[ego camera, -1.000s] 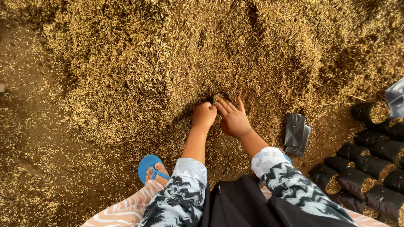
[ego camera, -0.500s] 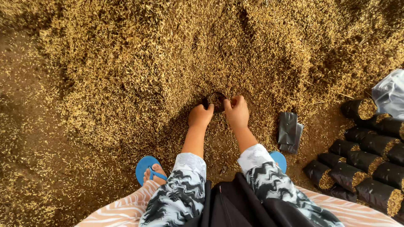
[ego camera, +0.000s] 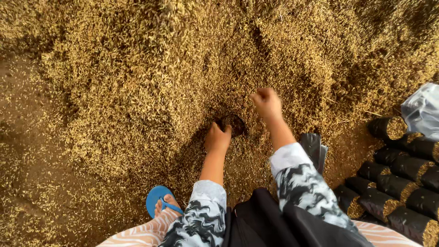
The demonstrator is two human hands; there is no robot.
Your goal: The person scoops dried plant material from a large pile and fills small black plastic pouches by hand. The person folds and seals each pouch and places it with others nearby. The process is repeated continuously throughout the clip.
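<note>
Currently head view: small black bag sunk upright in husk pile, partly filled with husk; filled black bags lying stacked far right. Left hand gripping bag rim, right hand raised above pile, fist closed, contents indiscernible.

Soft, even daylight is being cast over the husk pile; slight motion blur is being shown above it by the right hand.

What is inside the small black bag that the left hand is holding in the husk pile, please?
The small black bag, steadied by the left hand, shows husks near its mouth. How deep they go is hidden by its wall and the surrounding pile.
</note>
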